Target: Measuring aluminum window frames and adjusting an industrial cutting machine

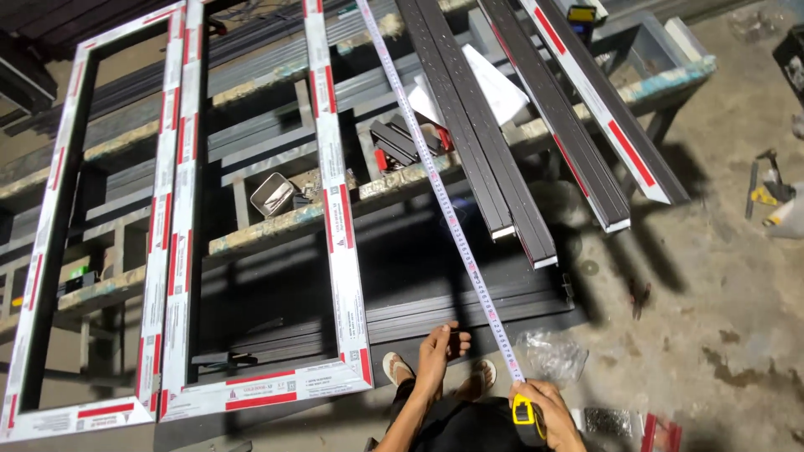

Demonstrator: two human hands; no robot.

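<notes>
Tape measure case, yellow and black, sits in the right hand at the near edge of the scene; the grip is closed around it, fingers wrapped over the body. From the case the tape blade runs far and leftward in one long diagonal, over the dark bars stacked low under the surface and on over the work surface, a rough frame of worn rails. The left hand is stretched forward with its fingers spread and loosely open, holding nothing; its fingertips are near the edge of the stacked dark bars, just left of the blade, though I cannot tell whether they touch. Two sandalled feet show just beside that hand. To the left, two window frames wrapped in white and red film lie flat across the surface. To the right of the blade, long dark profiles lie on the surface, their near ends jutting past its edge. A clear plastic bag lies on the concrete floor just right of the blade.
</notes>
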